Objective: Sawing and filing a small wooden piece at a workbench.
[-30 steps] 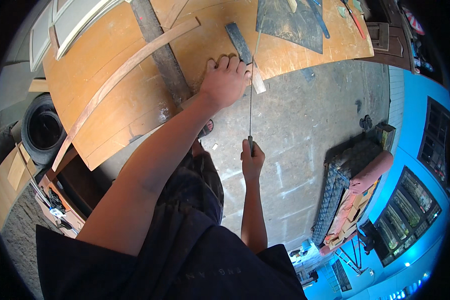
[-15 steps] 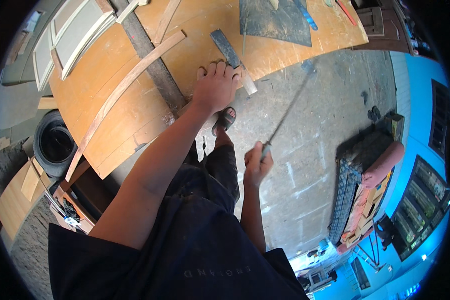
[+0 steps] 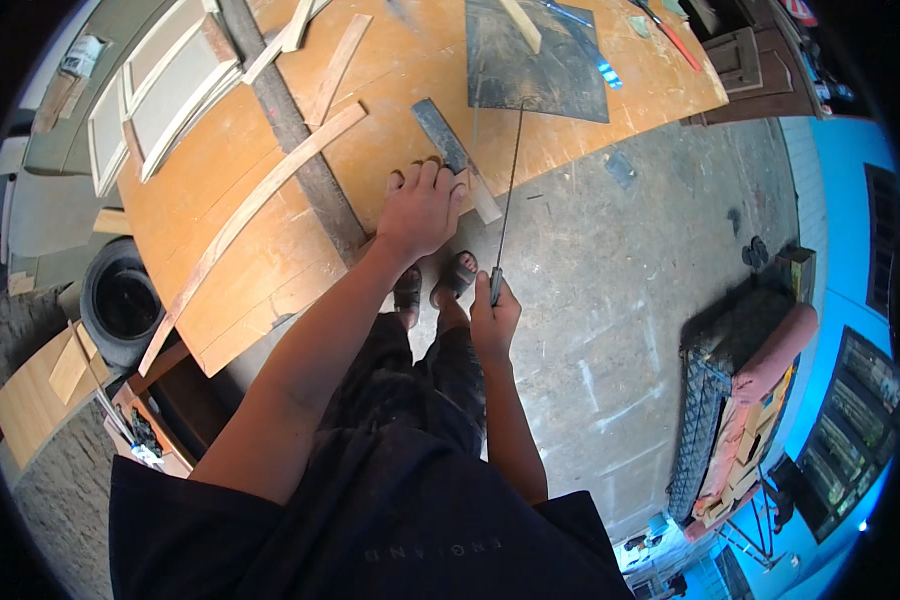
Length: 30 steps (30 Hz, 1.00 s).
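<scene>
My left hand [image 3: 420,210] has its fingers curled over short wooden pieces at the edge of an orange-tan board [image 3: 205,325]. Beside those fingers a dark flat bar [image 3: 435,125] and a pale wood strip [image 3: 484,205] lie at an angle, the pale end jutting past the edge. My right hand [image 3: 492,315], lower down, grips the handle of a saw with a long thin blade [image 3: 510,180], which points up just right of the pale strip. Whether the blade touches the wood I cannot tell.
A long curved strip [image 3: 250,220] crosses the board. A dark sheet [image 3: 520,75], red-handled tool [image 3: 678,50] and white frames [image 3: 175,110] sit farther back. A tyre [image 3: 120,300] is at left, a quilted padded piece [image 3: 700,420] at right. My sandalled feet [image 3: 455,275] stand below the edge.
My right hand swung the saw out to the right, then brought it back leftward beside the pale strip. My left hand stayed on the wood. The view shifted, revealing both feet.
</scene>
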Motion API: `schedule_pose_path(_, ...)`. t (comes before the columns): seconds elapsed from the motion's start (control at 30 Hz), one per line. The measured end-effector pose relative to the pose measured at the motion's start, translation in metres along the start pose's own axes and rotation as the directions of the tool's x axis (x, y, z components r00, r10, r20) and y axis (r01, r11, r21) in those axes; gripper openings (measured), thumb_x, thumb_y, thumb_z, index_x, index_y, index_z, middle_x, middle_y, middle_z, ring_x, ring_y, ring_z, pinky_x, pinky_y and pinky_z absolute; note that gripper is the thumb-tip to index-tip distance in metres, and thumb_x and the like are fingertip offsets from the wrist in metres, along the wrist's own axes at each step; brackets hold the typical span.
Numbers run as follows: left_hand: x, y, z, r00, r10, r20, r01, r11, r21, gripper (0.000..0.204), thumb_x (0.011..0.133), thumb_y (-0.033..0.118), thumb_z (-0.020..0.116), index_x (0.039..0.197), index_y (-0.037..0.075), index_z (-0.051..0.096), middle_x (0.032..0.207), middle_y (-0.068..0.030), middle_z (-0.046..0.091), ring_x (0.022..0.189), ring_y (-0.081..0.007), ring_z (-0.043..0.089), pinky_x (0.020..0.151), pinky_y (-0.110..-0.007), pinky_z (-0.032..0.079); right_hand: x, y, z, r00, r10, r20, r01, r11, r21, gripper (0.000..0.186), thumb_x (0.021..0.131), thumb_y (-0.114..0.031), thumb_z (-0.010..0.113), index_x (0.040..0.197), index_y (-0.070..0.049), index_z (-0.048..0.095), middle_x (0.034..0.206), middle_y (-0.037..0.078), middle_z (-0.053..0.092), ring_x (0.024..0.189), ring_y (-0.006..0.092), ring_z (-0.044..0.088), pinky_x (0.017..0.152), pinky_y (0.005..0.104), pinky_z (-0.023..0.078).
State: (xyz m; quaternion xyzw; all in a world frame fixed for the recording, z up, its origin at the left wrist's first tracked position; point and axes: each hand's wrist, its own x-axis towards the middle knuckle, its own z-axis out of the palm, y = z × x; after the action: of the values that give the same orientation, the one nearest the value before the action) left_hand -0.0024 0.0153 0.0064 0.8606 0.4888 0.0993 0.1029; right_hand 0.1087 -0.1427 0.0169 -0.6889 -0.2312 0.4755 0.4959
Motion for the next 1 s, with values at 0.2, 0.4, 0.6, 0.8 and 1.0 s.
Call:
schedule_pose_path(0.2, 0.006, 0.002, 0.005, 0.996, 0.032, -0.081, -0.034, 0.999, -0.029, 0.026, 0.099, 0.030, 0.050, 0.101, 0.005, 0.057, 0.102, -0.0150, 0.056, 0.098, -0.0332, 0.055, 0.084, -0.048, 0.041, -0.006, 0.044, -0.034, 0.978, -0.046, -0.201, 0.024, 0.994, -0.109, 0.035, 0.101, -0.020, 0.059, 0.071, -0.004, 0.052, 0.054, -0.002, 0.045, 0.052, 0.0048, 0.042, 0.046, 0.0279, 0.033)
schedule_pose_path(0.4, 0.007, 0.007, -0.007, 1.000, -0.021, 0.000, 0.021, 0.988, -0.153, 0.028, 0.092, 0.031, 0.060, 0.100, 0.005, 0.060, 0.100, -0.0149, 0.056, 0.098, -0.0330, 0.054, 0.084, -0.046, 0.041, -0.016, 0.048, -0.054, 0.923, 0.156, -0.351, -0.123, 0.986, 0.113, 0.037, 0.102, -0.019, 0.057, 0.070, -0.009, 0.044, 0.053, -0.005, 0.041, 0.046, 0.0031, 0.036, 0.042, 0.0251, 0.026)
schedule_pose_path(0.6, 0.007, 0.000, -0.021, 0.996, -0.064, 0.067, 0.079, 0.962, -0.262, 0.046, 0.069, 0.035, 0.082, 0.098, 0.005, 0.064, 0.094, -0.0111, 0.055, 0.094, -0.0308, 0.054, 0.081, -0.042, 0.041, -0.037, 0.051, -0.057, 0.887, 0.187, -0.423, -0.219, 0.975, -0.029, 0.035, 0.103, -0.015, 0.054, 0.070, -0.009, 0.044, 0.053, -0.005, 0.041, 0.044, 0.0037, 0.035, 0.040, 0.0251, 0.024)
schedule_pose_path(0.8, 0.010, 0.000, -0.018, 0.994, -0.074, 0.083, 0.095, 0.956, -0.279, 0.039, 0.070, 0.026, 0.082, 0.097, 0.006, 0.063, 0.093, -0.0092, 0.053, 0.090, -0.0295, 0.053, 0.079, -0.040, 0.040, -0.030, 0.040, -0.058, 0.905, 0.169, -0.389, -0.213, 0.974, -0.071, 0.038, 0.104, -0.014, 0.052, 0.069, -0.010, 0.039, 0.054, -0.004, 0.034, 0.042, 0.0048, 0.031, 0.040, 0.0242, 0.024)
schedule_pose_path(1.0, 0.008, 0.000, -0.017, 0.995, -0.063, 0.076, 0.082, 0.955, -0.285, 0.038, 0.071, 0.029, 0.080, 0.094, 0.006, 0.061, 0.094, -0.0107, 0.054, 0.090, -0.0304, 0.053, 0.080, -0.042, 0.040, -0.033, 0.033, -0.036, 0.980, 0.149, -0.130, -0.154, 0.987, -0.033, 0.025, 0.105, -0.017, 0.050, 0.083, -0.004, 0.050, 0.066, -0.002, 0.045, 0.058, 0.0072, 0.041, 0.055, 0.0258, 0.037)
